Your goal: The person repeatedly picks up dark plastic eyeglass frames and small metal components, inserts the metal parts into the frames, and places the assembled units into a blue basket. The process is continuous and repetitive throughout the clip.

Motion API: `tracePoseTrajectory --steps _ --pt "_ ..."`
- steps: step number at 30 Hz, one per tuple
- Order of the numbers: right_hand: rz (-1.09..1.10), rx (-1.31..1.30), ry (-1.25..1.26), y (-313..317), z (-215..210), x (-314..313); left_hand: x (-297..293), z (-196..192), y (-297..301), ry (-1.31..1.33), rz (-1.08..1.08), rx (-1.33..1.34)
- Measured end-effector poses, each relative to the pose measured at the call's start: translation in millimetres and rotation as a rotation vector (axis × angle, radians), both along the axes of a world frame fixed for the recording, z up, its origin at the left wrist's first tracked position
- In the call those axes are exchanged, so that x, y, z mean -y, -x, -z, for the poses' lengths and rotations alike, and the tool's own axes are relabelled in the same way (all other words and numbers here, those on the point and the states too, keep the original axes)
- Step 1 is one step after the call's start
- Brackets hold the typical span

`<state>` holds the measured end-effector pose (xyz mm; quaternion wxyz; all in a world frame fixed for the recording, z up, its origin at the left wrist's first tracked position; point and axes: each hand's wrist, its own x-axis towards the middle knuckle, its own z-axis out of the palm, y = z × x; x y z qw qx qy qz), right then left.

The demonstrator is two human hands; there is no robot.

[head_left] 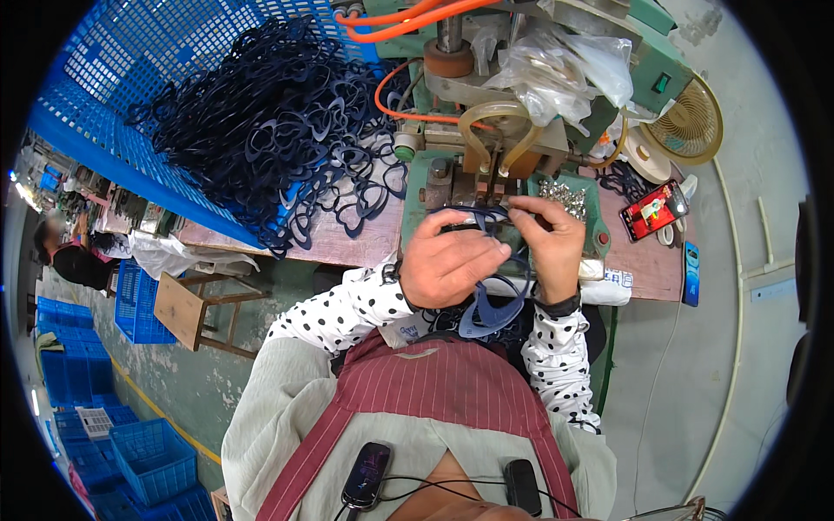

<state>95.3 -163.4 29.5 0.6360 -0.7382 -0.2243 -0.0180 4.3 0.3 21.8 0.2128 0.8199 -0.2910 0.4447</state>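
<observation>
Here both hands, the left hand (447,260) and right hand (549,239), grip a dark blue eyeglass frame (486,219) at the green machine (521,130), beside piled frames (278,122).

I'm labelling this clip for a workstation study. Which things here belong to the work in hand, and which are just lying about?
In the work:
left hand and right hand on a dark blue frame
green machine
pile of blue frames
tray of metal bits

Lying about:
phone
fan
wooden stool
</observation>
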Motion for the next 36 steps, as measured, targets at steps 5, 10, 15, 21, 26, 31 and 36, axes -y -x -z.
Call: tracePoseTrajectory --steps 5,10,15,21,26,31,36 --pt "0.018 -0.152 -0.081 1 -5 -19 0 5 -3 -0.013 0.189 -0.059" --pt "-0.027 -0.170 -0.109 1 -15 -30 -1 1 7 -0.067 0.289 0.009" --pt "0.001 -0.080 -0.146 -1 -9 -25 -4 -4 -2 -0.104 0.375 -0.021" --pt "0.594 0.268 0.513 -82 96 77 -5 11 -23 -0.126 0.449 -0.070" --pt "0.322 -0.008 0.659 -50 66 107 -4 16 -24 -0.122 0.442 -0.068" --pt "0.413 0.286 0.850 -55 97 88 -6 12 -23 -0.125 0.444 -0.075" --pt "0.381 0.126 0.432 -73 106 87 -5 12 -7 -0.128 0.256 -0.035"
